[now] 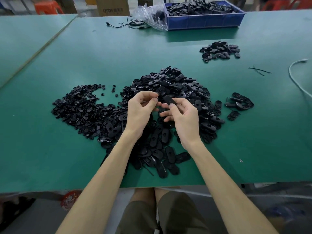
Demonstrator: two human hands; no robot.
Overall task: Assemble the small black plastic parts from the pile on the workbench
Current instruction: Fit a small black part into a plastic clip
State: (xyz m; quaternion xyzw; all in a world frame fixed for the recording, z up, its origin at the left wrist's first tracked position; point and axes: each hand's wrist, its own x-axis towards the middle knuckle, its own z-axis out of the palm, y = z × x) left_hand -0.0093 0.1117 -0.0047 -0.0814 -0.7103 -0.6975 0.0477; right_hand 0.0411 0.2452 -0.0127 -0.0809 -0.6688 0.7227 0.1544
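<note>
my right hand (183, 119) pinches one oval part (168, 100) between thumb and fingers, its far end tipped toward my left hand (140, 108), whose thumb and forefinger are closed on a small piece (156, 96). it looks like one of the round ones, though it is too tiny to be sure. both hands hang just above the big pile of oval parts (177, 85) mid-bench, with the heap of small round parts (81, 107) touching it on the left. to join them well, i judge i should turn the oval so its hole faces the small piece, line the two up square before pressing, and push with the thumb pad so nothing skids into the pile. for room, the workbench (253, 149) shows open green on my near right, so a finished piece could go down there, by the small cluster (239, 103) lying apart from the pile. the near edge runs under my forearms and some ovals lie close to it, so i'd sweep nothing toward myself. the white cable (297, 78) at the right and the blue bin (202, 22) at the far side are well apart from this work.
</note>
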